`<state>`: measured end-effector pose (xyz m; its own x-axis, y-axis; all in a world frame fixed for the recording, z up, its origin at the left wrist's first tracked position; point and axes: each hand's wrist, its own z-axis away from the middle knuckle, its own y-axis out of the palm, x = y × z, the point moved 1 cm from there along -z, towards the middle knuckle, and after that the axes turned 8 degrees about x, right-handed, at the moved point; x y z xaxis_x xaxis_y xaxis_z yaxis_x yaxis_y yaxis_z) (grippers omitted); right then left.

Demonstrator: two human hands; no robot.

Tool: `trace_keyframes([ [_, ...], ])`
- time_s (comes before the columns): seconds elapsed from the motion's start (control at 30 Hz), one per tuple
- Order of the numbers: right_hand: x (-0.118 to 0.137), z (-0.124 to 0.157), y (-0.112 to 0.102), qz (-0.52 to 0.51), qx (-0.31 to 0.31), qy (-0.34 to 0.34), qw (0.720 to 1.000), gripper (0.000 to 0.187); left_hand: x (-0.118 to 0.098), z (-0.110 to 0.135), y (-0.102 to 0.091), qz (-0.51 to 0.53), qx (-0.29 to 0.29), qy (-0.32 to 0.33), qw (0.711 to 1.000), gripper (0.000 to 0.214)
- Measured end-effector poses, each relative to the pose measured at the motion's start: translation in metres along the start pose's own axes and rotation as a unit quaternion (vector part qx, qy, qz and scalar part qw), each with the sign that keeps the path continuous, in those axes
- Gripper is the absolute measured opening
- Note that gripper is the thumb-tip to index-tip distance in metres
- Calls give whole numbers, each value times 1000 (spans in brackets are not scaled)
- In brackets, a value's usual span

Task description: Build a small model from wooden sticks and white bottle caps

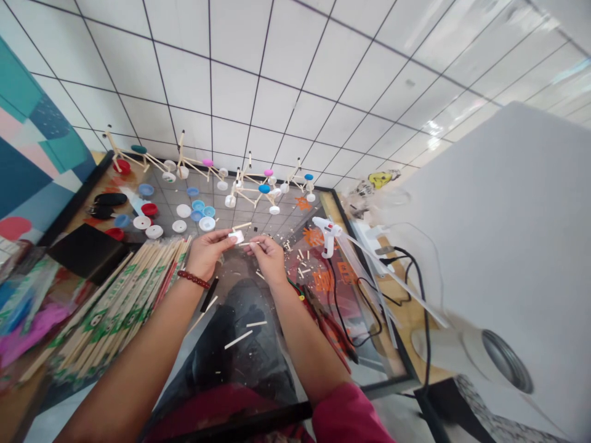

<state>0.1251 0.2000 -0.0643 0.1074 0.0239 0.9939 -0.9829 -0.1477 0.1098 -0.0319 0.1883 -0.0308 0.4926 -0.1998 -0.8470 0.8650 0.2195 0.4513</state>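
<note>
My left hand [207, 251], with a red bead bracelet at its wrist, pinches a white bottle cap [237, 236] above the glass tabletop. A short wooden stick [242, 227] shows at the cap's far side; whether it is fixed there I cannot tell. Close beside it, my right hand [270, 257] is closed on a thin wooden stick piece [245, 244] that points toward the cap. Cut stick pieces [239, 339] lie on the glass nearer to me. Small offcuts [302, 253] are scattered to the right of my right hand.
Stick-and-cap models [258, 194] line the wall side. Loose caps [183, 211] sit at left, behind paper-wrapped chopsticks [122, 301] and a black box [87, 251]. On the right are a white glue gun [329, 234], its black cable [339, 307] and red-handled pliers [325, 323].
</note>
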Motion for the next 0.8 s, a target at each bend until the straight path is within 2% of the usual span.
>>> trace_keyframes([
  [0.57,-1,1,0,1,4,-6,1000,14,1,1,0,7,2,-1,1000,53],
  [0.8,-2,1,-2,23,4,-23,999,39,-1,1,2,12,3,-4,1000,56],
])
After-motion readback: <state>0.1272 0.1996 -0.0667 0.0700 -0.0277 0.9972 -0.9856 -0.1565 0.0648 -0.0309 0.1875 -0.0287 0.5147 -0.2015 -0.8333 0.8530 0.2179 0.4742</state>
